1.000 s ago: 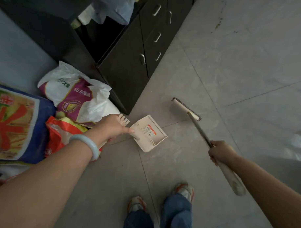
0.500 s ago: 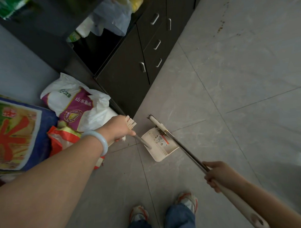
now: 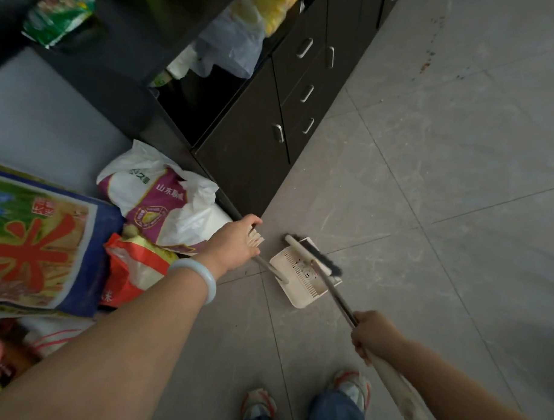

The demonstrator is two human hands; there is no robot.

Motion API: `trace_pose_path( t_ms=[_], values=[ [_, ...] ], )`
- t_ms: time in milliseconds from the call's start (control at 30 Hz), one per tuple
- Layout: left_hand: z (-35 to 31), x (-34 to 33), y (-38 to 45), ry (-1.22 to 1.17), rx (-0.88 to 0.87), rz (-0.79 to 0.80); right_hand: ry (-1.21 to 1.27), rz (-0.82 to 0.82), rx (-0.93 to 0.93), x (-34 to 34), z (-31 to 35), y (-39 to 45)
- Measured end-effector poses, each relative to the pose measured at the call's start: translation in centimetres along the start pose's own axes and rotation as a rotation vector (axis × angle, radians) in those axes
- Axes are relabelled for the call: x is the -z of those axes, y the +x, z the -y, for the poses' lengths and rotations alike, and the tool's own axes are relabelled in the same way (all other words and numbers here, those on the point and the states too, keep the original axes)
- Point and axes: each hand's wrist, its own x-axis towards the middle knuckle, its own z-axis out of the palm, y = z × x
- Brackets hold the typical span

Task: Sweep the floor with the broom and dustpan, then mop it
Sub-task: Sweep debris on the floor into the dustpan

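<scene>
Fingers of the left hand [image 3: 237, 242] curl round the top of the dustpan's thin metal handle, where a cream comb-like toothed piece sticks out between thumb and fingers; a pale, smooth bangle [image 3: 198, 275] circles the wrist. From that grip the rod slants down to the dustpan [image 3: 300, 278], a cream plastic tray of roughly square shape with a ribbed, slotted face, resting on the grey floor tiles [image 3: 425, 173] just off the corner of the cabinet. The right hand [image 3: 372, 335] is wrapped tight around the broom [image 3: 315, 255] where its slim dark metal shaft meets a thicker, scuffed off-white grip, which runs on beneath the forearm and is cut off at the lower edge. The broom's long narrow head, a pale bar with dark bristles along its far side, lies across the pan's upper part, touching it. Whether any dirt sits in the pan is too small and dim to tell. Left of the dustpan, crinkled plastic sacks [image 3: 162, 201] with printed labels lean in a pile against the wall, the largest one cut off by the left edge. The black cabinet [image 3: 251, 154], matte with curved metal pulls, holds thin plastic bags in its open shelf; its upper part is out of view. Two worn sneakers [image 3: 348, 386] and blue denim cuffs show at the bottom edge.
</scene>
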Motion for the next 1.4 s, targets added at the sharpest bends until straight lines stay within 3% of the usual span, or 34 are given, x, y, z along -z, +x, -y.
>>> trace_pose_path(
  t_ms=[167, 367, 533, 733, 867, 1067, 1233, 1300, 1400],
  values=[
    [0.6, -0.4, -0.4, 0.019, -0.046, -0.005, 0.167, -0.010, 0.015, 2.6, -0.5, -2.6],
    [0.8, -0.8, -0.2, -0.038, -0.135, -0.005, -0.050, -0.085, -0.028, 4.9, 1.1, 0.8],
    [0.7, -0.4, 0.7, -0.034, -0.133, -0.008, 0.007, -0.161, -0.056, 4.1, 1.8, 2.6],
    [0.2, 0.2, 1.4, -0.059, -0.120, -0.003, -0.021, 0.074, 0.031, 1.7, 2.6, 0.6],
    [0.4, 0.4, 1.4, -0.053, -0.105, 0.005, 0.179, 0.041, 0.021, 4.7, 2.9, -2.1],
    [0.4, 0.6, 0.9, -0.028, -0.066, 0.002, 0.081, -0.047, 0.026, 6.5, 4.0, 0.9],
    [0.6, 0.7, 1.0, -0.027, -0.060, -0.001, -0.055, 0.060, -0.009, 1.9, 3.0, 1.6],
    [0.8, 0.8, 1.1, -0.026, -0.065, 0.000, 0.034, 0.101, 0.022, 1.3, 2.9, 0.3],
    [1.1, 0.8, 1.1, -0.043, -0.053, -0.024, 0.247, 0.024, -0.012, 2.9, 2.4, -1.4]
  ],
)
